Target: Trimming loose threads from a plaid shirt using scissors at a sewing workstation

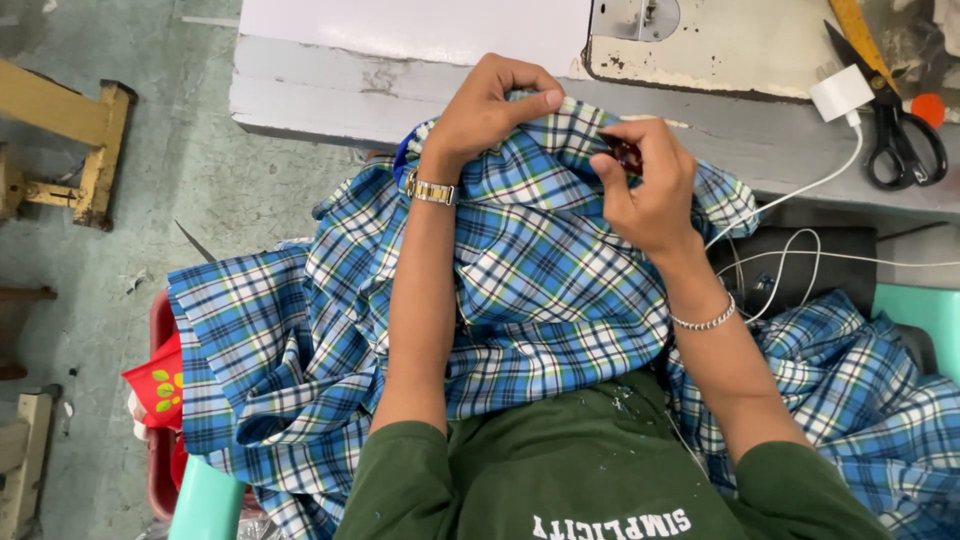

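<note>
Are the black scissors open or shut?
Shut: the scissors lie on the grey table with blades together and handles touching.

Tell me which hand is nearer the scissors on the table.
The right hand. It pinches the plaid cloth a short way left of the scissors; the left hand grips the cloth farther left.

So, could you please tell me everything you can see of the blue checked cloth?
The blue checked cloth is a soft woven plaid in blue, white, dark and green lines. It lies crumpled over the person's lap, spilling to both sides and reaching the grey table edge. The left hand pinches its top fold; the right hand grips it beside, with a small dark thing between its fingers. Both forearms rest on it.
</note>
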